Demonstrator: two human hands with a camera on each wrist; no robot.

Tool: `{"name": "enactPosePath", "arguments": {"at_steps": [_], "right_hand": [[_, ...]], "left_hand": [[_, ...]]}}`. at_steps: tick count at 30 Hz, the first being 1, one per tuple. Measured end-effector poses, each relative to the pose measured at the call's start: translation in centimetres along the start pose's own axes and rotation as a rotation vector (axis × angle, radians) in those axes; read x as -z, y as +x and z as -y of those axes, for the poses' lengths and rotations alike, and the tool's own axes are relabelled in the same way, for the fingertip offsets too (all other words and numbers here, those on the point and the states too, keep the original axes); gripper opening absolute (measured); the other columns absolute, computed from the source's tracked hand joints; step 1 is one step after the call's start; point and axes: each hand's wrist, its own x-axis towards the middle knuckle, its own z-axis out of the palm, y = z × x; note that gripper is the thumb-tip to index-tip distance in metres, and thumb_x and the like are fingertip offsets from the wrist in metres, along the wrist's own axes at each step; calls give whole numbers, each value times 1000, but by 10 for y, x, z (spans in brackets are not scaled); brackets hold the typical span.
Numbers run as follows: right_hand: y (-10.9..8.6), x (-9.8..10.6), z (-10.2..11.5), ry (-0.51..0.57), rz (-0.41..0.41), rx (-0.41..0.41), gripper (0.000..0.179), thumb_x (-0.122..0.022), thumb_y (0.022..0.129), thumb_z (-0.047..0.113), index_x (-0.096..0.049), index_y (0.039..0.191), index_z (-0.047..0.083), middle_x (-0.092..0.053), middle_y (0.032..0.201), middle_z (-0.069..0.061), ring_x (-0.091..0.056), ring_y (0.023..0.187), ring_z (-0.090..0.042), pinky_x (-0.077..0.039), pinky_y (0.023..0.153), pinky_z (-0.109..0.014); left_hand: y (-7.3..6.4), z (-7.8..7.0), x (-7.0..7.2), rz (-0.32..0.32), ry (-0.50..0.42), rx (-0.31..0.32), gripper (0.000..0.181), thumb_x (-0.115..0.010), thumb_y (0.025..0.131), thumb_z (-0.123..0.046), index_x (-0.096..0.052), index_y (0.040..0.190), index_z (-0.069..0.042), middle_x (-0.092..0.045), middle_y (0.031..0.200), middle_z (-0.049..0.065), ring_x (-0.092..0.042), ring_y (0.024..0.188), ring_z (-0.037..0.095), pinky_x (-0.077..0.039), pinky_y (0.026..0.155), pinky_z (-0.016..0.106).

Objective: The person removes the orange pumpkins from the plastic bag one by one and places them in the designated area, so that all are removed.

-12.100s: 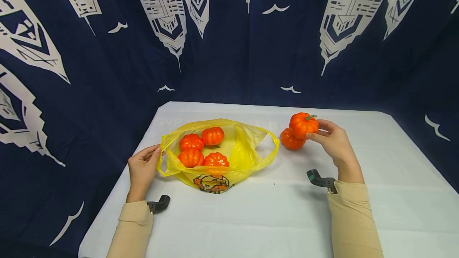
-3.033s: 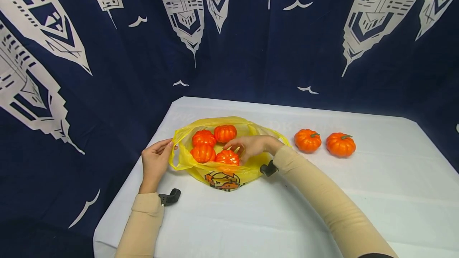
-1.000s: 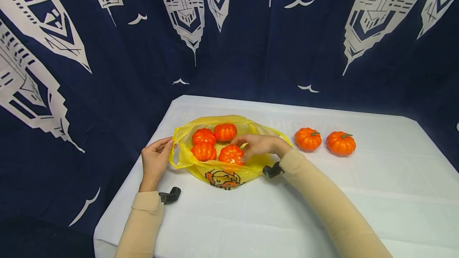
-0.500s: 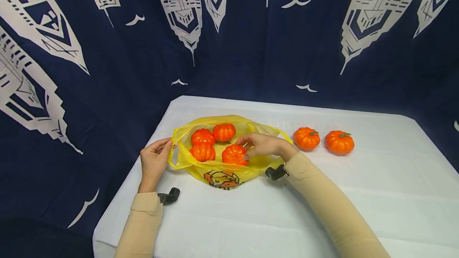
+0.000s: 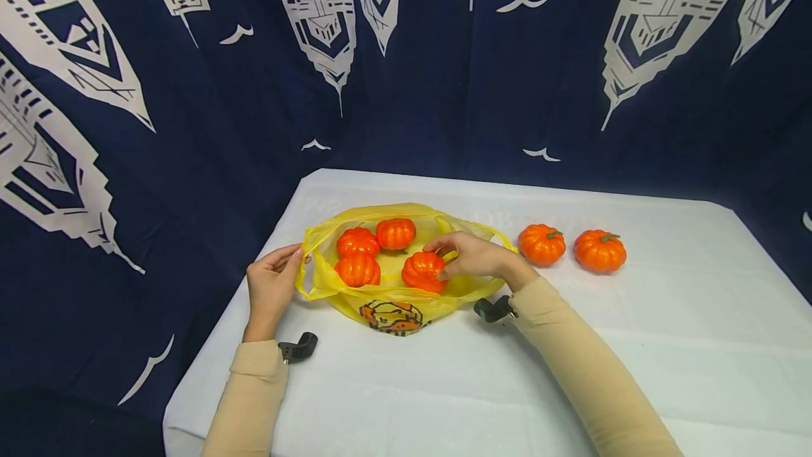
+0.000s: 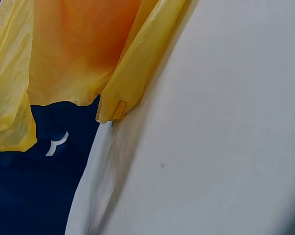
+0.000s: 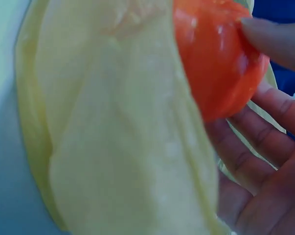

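A yellow plastic bag (image 5: 393, 298) lies with its mouth spread on the table, and its dark printed face shows at the front. My left hand (image 5: 271, 286) pinches the bag's left edge by a handle. In the bag's right half my right hand (image 5: 472, 257) grips a small orange pumpkin (image 5: 423, 271), thumb on the near side. The right wrist view shows thumb and fingers around that pumpkin (image 7: 215, 58), partly hidden by the yellow film. Three more pumpkins sit together at the bag's left, one of them a front pumpkin (image 5: 358, 270).
Two orange pumpkins with green stems stand on the white table (image 5: 444, 386) right of the bag: a nearer-to-bag pumpkin (image 5: 542, 245) and an outer pumpkin (image 5: 600, 252). Behind the table hangs a dark blue curtain (image 5: 431, 104) with white building prints.
Two pumpkins now stand apart on the table, right of the bag. Within the bag, my right hand has taken hold of a pumpkin and shifted it right and slightly up. My left hand keeps its pinch.
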Motion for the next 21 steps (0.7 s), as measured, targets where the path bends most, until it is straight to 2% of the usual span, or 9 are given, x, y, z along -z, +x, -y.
{"name": "enactPosePath", "arguments": {"at_steps": [5, 12, 18, 21], "right_hand": [[-3, -2, 2, -22, -14, -7, 52, -74, 86, 3, -59, 136, 8, -60, 136, -13, -52, 128, -34, -48, 109, -48], [-5, -4, 2, 22, -2, 7, 50, -70, 90, 5, -57, 138, 10, -57, 141, -12, -48, 132, -36, -42, 113, -53], [-4, -7, -3, 55, -5, 23, 43, -65, 96, 13, -58, 139, 10, -59, 141, -10, -50, 129, -30, -42, 114, -50], [-4, -8, -4, 70, -10, 18, 48, -66, 96, 14, -55, 141, 8, -58, 140, -11, -52, 128, -29, -44, 112, -48]], "left_hand": [[-1, -2, 1, -1, -1, 1, 18, -72, 92, -7, -75, 105, 6, -74, 93, 30, -76, 75, 12, -57, 65, 12], [-1, -1, 1, -1, 0, 12, 18, -72, 92, -8, -75, 105, 5, -74, 93, 30, -76, 75, 13, -58, 65, 12], [0, -1, 0, -1, 0, 5, 18, -72, 92, -7, -75, 104, 6, -73, 92, 30, -76, 75, 15, -58, 65, 13], [0, -1, 0, -2, 1, 2, 18, -72, 92, -7, -75, 104, 6, -73, 92, 31, -76, 75, 13, -58, 65, 13]]}}
